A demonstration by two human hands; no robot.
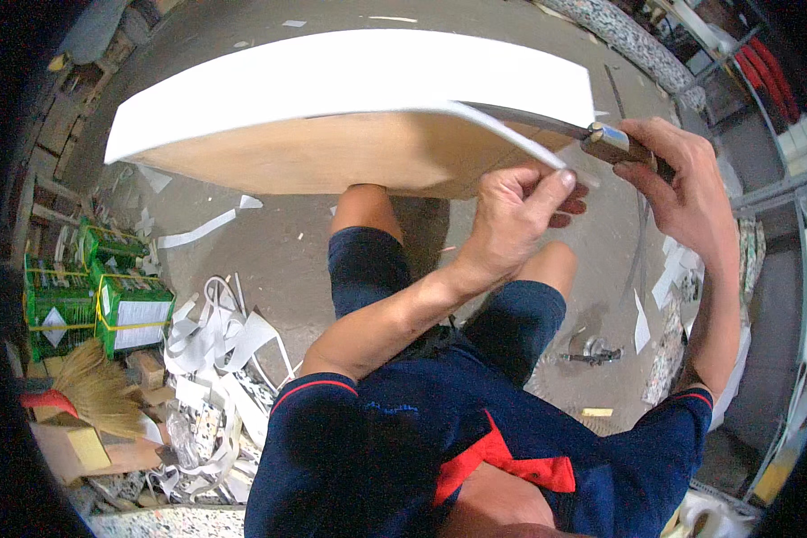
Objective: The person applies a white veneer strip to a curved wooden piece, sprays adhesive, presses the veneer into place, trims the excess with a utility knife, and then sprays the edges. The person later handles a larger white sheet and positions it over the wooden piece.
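The foam (350, 76), thick and white, covers the far side of a brown wooden board (332, 152), the two lying ahead of both hands and reaching well out to the left. A thin white strip (502, 128) runs from the foam's near edge down to the right, where the left hand (522, 204) pinches its end between thumb and fingers, just to the near side of the board's right part. The right hand (695, 179) is curled round the handle of a knife (607, 142), just right of the foam's right end; its dark blade lies along the foam's near edge. The board's near edge meets the left knee (365, 202). Farther left on the floor (278, 247) are white scraps (215, 336), a broom (99, 390) and green bundles (134, 300); a shelf (774, 199) stands at right.
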